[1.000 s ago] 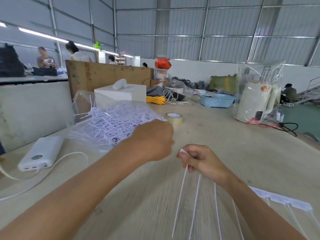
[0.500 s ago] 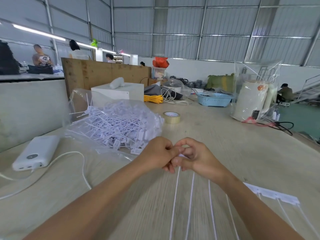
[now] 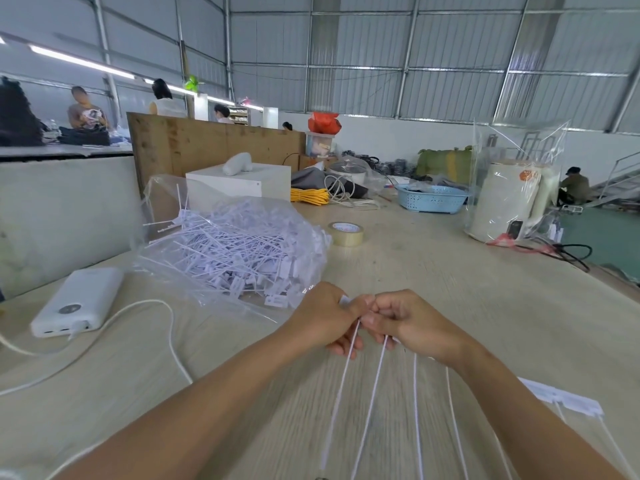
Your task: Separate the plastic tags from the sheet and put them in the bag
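A sheet of white plastic tags (image 3: 370, 407) hangs toward me, its long thin tails trailing over the wooden table. My right hand (image 3: 412, 323) grips the top of the sheet. My left hand (image 3: 329, 317) pinches the leftmost tag at its head, right against my right hand. The clear plastic bag (image 3: 235, 251), piled with several loose white tags, lies just beyond and left of my hands. Another strip of joined tags (image 3: 568, 398) lies flat on the table at the right, by my right forearm.
A white power bank (image 3: 78, 301) with a white cable lies at the left. A roll of tape (image 3: 346, 233) sits behind the bag. Farther back stand a white box (image 3: 242, 185), a blue basket (image 3: 431, 199) and a wrapped white appliance (image 3: 509, 202). People work in the background.
My left hand came back from the bag to my right hand and now pinches the leftmost tag of the sheet. The right hand stayed holding the sheet.
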